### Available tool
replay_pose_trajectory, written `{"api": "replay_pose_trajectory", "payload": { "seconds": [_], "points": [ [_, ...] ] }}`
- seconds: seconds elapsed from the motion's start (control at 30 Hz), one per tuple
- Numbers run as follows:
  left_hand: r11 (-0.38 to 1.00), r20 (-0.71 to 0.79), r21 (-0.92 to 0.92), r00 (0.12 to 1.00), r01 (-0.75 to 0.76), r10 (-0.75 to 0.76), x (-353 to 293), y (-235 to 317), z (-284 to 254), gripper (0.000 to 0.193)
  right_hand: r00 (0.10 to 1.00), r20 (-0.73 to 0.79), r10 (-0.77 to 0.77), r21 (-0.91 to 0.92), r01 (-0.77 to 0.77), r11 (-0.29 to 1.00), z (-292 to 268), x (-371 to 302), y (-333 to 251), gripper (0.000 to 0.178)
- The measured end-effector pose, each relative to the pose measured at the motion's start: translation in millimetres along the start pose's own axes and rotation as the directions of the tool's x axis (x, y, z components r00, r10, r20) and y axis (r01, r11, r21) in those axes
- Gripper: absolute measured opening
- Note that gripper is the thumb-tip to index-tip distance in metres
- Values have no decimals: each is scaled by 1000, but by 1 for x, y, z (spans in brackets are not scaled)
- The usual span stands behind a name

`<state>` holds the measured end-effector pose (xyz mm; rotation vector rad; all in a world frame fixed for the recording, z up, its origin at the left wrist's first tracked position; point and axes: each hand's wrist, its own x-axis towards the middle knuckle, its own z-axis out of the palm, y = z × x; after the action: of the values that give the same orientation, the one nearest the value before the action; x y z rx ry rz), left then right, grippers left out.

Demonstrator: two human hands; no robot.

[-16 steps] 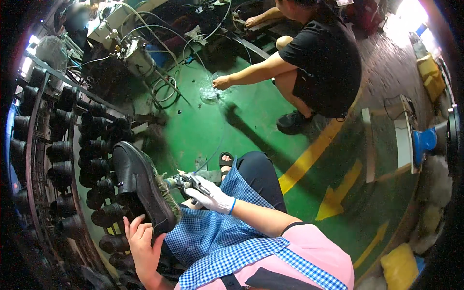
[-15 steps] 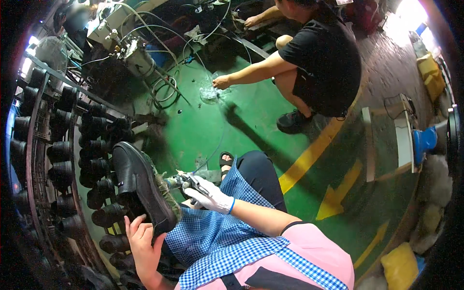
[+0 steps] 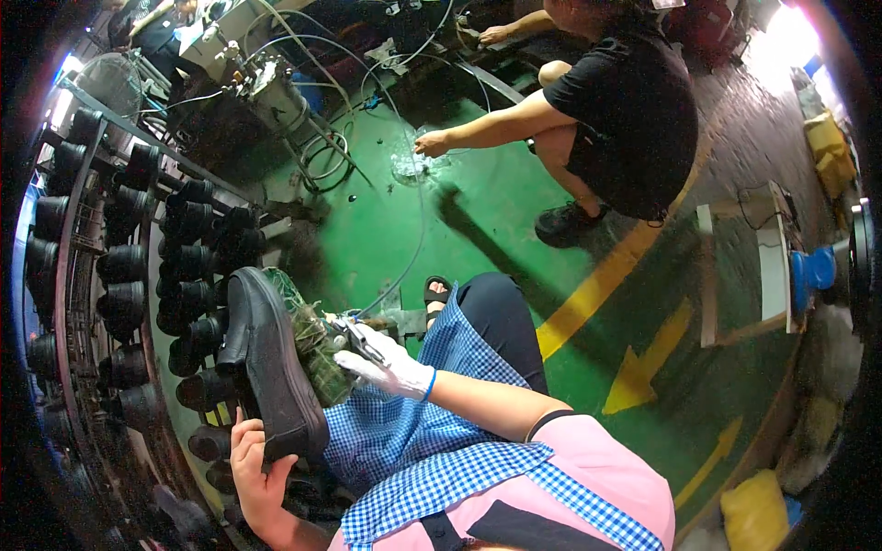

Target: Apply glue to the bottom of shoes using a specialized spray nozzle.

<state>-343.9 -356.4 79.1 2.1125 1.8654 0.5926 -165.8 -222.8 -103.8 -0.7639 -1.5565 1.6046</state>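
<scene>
My bare left hand (image 3: 259, 470) grips one end of a black shoe (image 3: 276, 367), fingers on one side and thumb on the other. The shoe is raised and tilted, with its sole side towards my right hand. In its white glove, my right hand (image 3: 397, 369) is closed around a metal spray gun (image 3: 366, 343) with a thin hose attached. A mottled green, frayed bundle (image 3: 323, 363) sits between the gun and the shoe's sole, partly hiding the gun's front. Whether the bundle touches the sole I cannot tell.
Racks of black shoes (image 3: 124, 303) stand close on the left. A metal pressure pot (image 3: 276, 101) with hoses is at the far left. Ahead, a person in black (image 3: 625, 119) crouches, one hand at a clear plastic piece (image 3: 409, 170) on the green floor. A white frame (image 3: 707, 275) stands right.
The shoe has turned slightly and more of the green bundle shows beside it. My right hand with the spray gun has shifted a little left and up.
</scene>
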Motion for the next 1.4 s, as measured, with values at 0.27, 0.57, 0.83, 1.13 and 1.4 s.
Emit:
{"api": "replay_pose_trajectory", "payload": {
  "seconds": [0.27, 0.57, 0.83, 1.13, 1.4],
  "points": [
    [997, -7, 61, 999, 50, -50, -24, 11, 0, 29, 999, 34, -1, 0, 1, 1000, 8, 0, 10, 70],
    [992, -67, 106, 996, 69, -62, -37, 14, -5, 22, 1000, 6, 14, -82, -13, 997, 22, -4, 13, 75],
    [996, -132, 87, 990, -30, 42, -50, -1, 0, 22, 989, 57, 134, -23, -133, 991, 36, 1, 23, 81],
    [995, -163, -77, 986, -56, 43, -76, -17, -5, 23, 953, 103, 283, 260, -301, 918, 40, 1, 17, 71],
    [994, -325, 100, 946, 31, 4, -128, 4, -38, 26, 937, -91, 337, 285, -299, 911, 54, 6, 22, 31]
  ]
}}
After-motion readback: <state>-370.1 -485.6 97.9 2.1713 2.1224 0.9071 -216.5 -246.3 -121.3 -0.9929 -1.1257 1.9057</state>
